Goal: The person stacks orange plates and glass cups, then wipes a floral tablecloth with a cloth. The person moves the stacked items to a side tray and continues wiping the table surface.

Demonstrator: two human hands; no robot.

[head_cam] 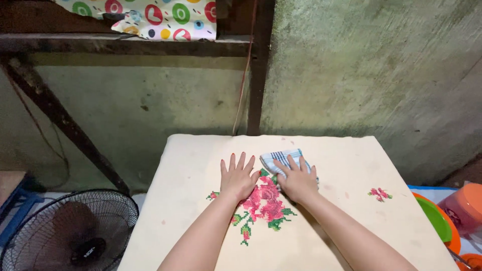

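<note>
A cream cloth (191, 165) covers a table, with a pink rose pattern (263, 203) stitched in its middle. My left hand (238, 176) lies flat on the cloth, fingers spread, just left of the roses. My right hand (297, 179) presses flat on a small folded blue-and-white checked cloth (276, 158), covering its near half. The two hands sit side by side, almost touching.
A small stitched rose (380, 193) marks the cloth at the right. A black fan (70, 233) stands on the floor at the left. Orange and green plastic tubs (447, 221) sit at the right. Rough concrete walls (351, 75) rise behind, with a wooden post (257, 85) and a patterned fabric (150, 17) above.
</note>
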